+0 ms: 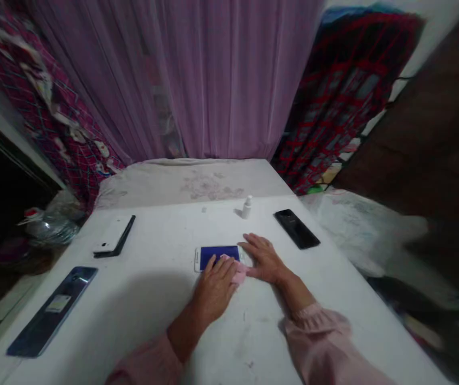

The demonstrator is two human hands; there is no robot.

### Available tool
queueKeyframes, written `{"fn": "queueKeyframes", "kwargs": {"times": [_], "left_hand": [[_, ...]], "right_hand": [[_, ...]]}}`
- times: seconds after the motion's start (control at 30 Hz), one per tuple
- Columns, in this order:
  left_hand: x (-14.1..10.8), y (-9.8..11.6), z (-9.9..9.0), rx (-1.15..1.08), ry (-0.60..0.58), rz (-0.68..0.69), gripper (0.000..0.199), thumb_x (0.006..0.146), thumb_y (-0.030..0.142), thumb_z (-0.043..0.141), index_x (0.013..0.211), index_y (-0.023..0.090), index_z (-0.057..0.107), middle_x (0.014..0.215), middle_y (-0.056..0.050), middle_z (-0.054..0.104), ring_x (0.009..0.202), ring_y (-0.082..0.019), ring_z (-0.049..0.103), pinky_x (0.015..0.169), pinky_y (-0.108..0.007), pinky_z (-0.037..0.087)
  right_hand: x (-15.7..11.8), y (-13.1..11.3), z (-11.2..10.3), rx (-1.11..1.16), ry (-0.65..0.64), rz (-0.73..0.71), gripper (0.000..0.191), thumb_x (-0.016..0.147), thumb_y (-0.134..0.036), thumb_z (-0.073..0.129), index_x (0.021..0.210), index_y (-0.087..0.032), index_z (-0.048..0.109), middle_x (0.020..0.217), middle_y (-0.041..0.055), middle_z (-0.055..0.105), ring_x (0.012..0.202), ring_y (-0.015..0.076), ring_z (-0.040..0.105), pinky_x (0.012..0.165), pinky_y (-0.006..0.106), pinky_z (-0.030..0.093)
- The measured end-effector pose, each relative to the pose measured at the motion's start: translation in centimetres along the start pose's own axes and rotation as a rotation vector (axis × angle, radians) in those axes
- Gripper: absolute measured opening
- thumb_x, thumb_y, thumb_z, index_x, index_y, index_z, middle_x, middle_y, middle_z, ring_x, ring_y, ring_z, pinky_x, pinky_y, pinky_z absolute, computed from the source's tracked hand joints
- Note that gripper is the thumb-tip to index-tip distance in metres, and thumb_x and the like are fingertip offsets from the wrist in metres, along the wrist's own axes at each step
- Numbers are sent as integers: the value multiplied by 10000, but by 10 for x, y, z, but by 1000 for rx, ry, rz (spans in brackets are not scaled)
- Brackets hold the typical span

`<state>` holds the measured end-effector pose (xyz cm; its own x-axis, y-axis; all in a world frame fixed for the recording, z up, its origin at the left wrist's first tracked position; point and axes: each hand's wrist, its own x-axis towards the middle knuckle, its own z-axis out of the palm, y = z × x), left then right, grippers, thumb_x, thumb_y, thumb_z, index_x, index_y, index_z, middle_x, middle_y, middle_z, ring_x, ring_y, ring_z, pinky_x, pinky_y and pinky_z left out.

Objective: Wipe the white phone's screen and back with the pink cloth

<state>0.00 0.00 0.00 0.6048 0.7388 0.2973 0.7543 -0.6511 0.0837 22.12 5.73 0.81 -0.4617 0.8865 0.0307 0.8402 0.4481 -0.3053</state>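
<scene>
A white-framed smartphone (209,259) with a blue lit screen lies sideways on the table. My left hand (215,286) presses a crumpled pink cloth (239,274) onto the right part of its screen, fingers stretched over the cloth. At the phone's right end is my right hand (267,262), its index finger by the upper corner and its thumb by the lower one, bracing that end. The thumb tip is close to the cloth. Part of the screen is hidden under my left fingers and the cloth.
A small white bottle (247,207) stands beyond the phone. To the right lies a black phone (297,229). On the left are a white phone with a dark cover (115,236) and a blue-grey phone (53,313) with a label. Purple curtains (221,80) hang behind the white table (153,331).
</scene>
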Motion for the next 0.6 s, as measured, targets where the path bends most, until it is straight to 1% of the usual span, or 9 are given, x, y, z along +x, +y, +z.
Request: {"fn": "queueKeyframes", "kwargs": {"times": [0.13,0.23,0.33,0.4,0.5,0.6], "left_hand": [[-6,-5,-6,-26,20,17,417,994,329,410,1377,179,478,1399,-72,557,1322,-234,473,1147,-469,286],[-21,-16,-11,-27,51,7,401,989,287,410,1364,166,483,1371,-98,577,1305,-237,492,1130,-477,311],[-40,-28,-14,38,81,-29,395,989,258,396,1363,161,474,1352,-105,590,1292,-242,503,1113,-483,328],[-48,-33,-14,80,88,-47,402,991,249,380,1375,162,458,1358,-104,585,1300,-237,494,1120,-478,322],[-49,-34,-11,108,78,-70,410,989,237,364,1379,155,454,1366,-113,576,1304,-236,488,1124,-478,321],[-37,-37,-8,104,82,-132,394,979,226,374,1344,138,494,1362,-128,578,1287,-250,506,1115,-495,334]], "right_hand": [[-1,1,1,5,21,-4,747,744,-600,687,1373,-234,520,1506,162,402,1402,361,320,1111,556,251],[-1,1,1,14,38,-10,780,718,-632,702,1370,-244,523,1505,160,405,1399,367,325,1105,563,256],[-2,3,2,20,45,-13,809,694,-642,720,1373,-249,520,1509,157,399,1398,370,324,1103,569,255],[-2,4,3,23,50,-12,813,690,-639,726,1374,-251,518,1510,156,398,1399,367,325,1104,567,252],[-2,6,4,31,52,-15,804,691,-631,730,1368,-249,525,1505,161,404,1398,368,327,1102,571,253],[-2,6,4,40,59,-21,801,689,-619,736,1363,-238,531,1499,171,410,1394,373,333,1098,581,258]]}}
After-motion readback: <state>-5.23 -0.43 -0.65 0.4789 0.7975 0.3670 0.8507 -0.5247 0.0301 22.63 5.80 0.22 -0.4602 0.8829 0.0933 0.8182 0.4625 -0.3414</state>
